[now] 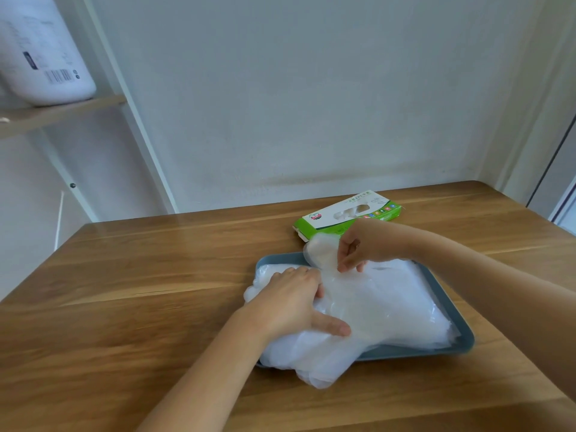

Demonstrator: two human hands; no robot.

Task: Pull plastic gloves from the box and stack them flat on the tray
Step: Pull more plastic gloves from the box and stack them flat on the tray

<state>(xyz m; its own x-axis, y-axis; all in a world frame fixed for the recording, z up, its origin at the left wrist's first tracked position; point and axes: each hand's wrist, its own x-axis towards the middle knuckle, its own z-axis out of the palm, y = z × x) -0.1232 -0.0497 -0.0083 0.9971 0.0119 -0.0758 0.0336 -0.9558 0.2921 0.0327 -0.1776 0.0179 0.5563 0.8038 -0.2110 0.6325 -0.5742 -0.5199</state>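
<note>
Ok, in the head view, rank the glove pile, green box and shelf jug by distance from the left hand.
1. glove pile: under the left hand, on the tray.
2. green box: behind it, rightward.
3. shelf jug: far back, upper left.

Wooden table (124, 307); tray (464, 338); glove box (324, 218)

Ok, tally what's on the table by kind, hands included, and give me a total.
Glove box: 1
Tray: 1
Pile of plastic gloves: 1, single gloves too sheer to count
Hands: 2, left hand pressing the pile, right hand pinching the top glove
Total: 5
</note>
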